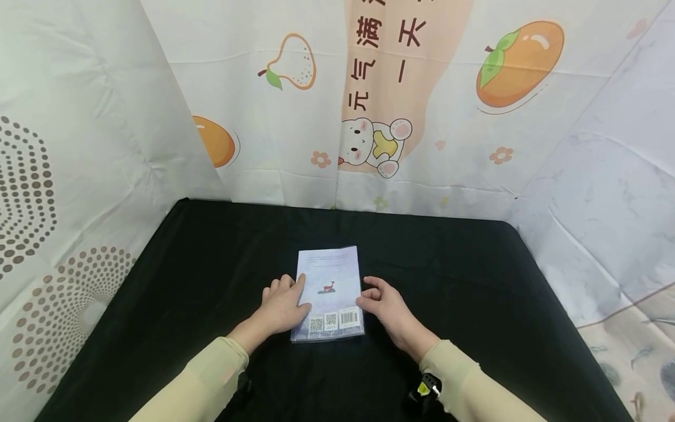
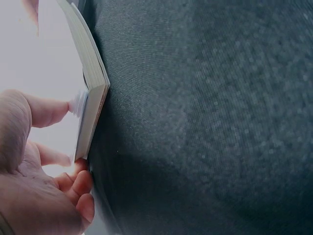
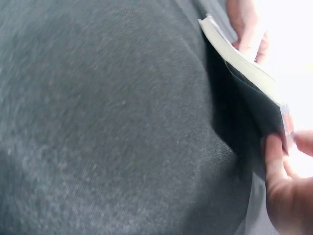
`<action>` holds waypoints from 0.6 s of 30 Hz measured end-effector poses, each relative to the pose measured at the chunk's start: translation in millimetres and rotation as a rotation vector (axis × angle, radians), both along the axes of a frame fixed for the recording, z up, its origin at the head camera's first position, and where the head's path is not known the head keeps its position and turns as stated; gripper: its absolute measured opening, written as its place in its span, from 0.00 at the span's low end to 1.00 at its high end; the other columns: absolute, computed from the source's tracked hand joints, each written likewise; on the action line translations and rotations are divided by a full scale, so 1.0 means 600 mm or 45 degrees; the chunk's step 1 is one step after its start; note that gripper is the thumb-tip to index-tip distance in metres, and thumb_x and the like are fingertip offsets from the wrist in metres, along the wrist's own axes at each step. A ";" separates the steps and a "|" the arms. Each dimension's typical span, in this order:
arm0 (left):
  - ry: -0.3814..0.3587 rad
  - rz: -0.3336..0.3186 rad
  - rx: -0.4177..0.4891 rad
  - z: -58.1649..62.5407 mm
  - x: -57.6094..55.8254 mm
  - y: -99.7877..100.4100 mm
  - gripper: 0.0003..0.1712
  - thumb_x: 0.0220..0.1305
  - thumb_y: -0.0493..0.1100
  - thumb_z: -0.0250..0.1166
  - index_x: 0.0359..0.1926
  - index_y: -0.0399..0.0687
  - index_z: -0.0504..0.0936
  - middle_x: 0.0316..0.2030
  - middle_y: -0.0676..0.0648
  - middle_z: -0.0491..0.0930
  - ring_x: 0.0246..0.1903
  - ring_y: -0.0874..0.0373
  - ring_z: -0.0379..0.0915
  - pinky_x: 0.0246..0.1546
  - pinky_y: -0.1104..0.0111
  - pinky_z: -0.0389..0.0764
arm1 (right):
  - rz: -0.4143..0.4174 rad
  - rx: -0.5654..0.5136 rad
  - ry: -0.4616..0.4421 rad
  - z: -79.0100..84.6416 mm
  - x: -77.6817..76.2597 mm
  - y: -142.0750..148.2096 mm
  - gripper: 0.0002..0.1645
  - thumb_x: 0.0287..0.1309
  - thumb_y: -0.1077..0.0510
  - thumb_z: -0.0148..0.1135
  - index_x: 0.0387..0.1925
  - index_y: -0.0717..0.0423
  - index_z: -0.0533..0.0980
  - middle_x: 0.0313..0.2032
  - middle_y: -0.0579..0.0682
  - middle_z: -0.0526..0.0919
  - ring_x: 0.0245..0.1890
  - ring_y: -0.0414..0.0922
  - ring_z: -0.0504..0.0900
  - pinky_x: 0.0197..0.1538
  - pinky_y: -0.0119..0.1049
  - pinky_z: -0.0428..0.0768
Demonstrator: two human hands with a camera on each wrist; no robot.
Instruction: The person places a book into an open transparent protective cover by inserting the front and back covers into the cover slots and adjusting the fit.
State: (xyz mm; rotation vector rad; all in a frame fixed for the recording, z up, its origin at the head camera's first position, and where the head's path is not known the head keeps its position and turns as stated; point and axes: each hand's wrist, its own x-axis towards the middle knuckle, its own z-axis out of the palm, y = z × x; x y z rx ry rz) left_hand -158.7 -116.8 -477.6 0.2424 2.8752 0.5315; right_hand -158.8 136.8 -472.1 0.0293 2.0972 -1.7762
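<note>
A book (image 1: 329,269) with a pale lilac cover lies in front of me, showing a small red animal picture and a row of codes near its close edge. My left hand (image 1: 282,305) grips its left side, thumb and index finger on the cover, the other fingers bent at the edge. On the opposite side my right hand (image 1: 390,310) pinches the right edge between thumb and fingers. The right wrist view shows the book (image 3: 244,63) tilted, its page edge facing the camera. Glare washes out the cover in both wrist views.
Black cloth (image 1: 453,281) covers the table under the book. A printed white curtain (image 1: 295,129) hangs behind the table's far edge, and more pale cloth (image 1: 596,193) closes off the sides. A dark strap (image 1: 429,384) sits at the right wrist.
</note>
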 end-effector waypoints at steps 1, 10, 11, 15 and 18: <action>-0.002 0.003 0.008 0.001 0.000 0.001 0.45 0.61 0.57 0.63 0.72 0.44 0.57 0.43 0.46 0.65 0.38 0.54 0.58 0.38 0.61 0.61 | 0.018 -0.041 -0.018 0.001 0.000 0.003 0.36 0.61 0.60 0.62 0.67 0.57 0.59 0.44 0.56 0.83 0.46 0.49 0.80 0.61 0.54 0.71; 0.000 -0.017 0.073 -0.004 0.003 0.004 0.43 0.63 0.56 0.61 0.73 0.45 0.56 0.44 0.47 0.65 0.38 0.54 0.57 0.37 0.60 0.60 | 0.120 -0.320 -0.088 0.009 0.003 0.012 0.34 0.63 0.66 0.56 0.67 0.58 0.55 0.52 0.62 0.78 0.52 0.54 0.78 0.52 0.41 0.80; -0.001 -0.015 0.085 -0.003 0.003 0.005 0.43 0.64 0.57 0.60 0.73 0.45 0.56 0.44 0.47 0.65 0.39 0.54 0.57 0.37 0.60 0.60 | 0.121 -0.335 -0.083 0.010 0.003 0.011 0.34 0.63 0.67 0.56 0.67 0.58 0.55 0.53 0.63 0.78 0.52 0.55 0.78 0.51 0.41 0.80; -0.015 -0.005 0.133 0.004 0.006 0.008 0.41 0.66 0.57 0.57 0.73 0.46 0.56 0.45 0.47 0.65 0.39 0.53 0.57 0.37 0.60 0.60 | 0.135 -0.390 -0.057 0.014 0.002 0.009 0.33 0.64 0.68 0.54 0.67 0.58 0.54 0.54 0.65 0.76 0.53 0.56 0.77 0.51 0.41 0.80; -0.024 0.007 0.169 0.007 0.006 0.010 0.40 0.67 0.59 0.54 0.73 0.47 0.56 0.45 0.46 0.65 0.39 0.53 0.58 0.37 0.59 0.60 | 0.137 -0.416 -0.047 0.017 0.003 0.008 0.33 0.64 0.69 0.53 0.67 0.58 0.53 0.55 0.66 0.75 0.54 0.56 0.76 0.51 0.40 0.80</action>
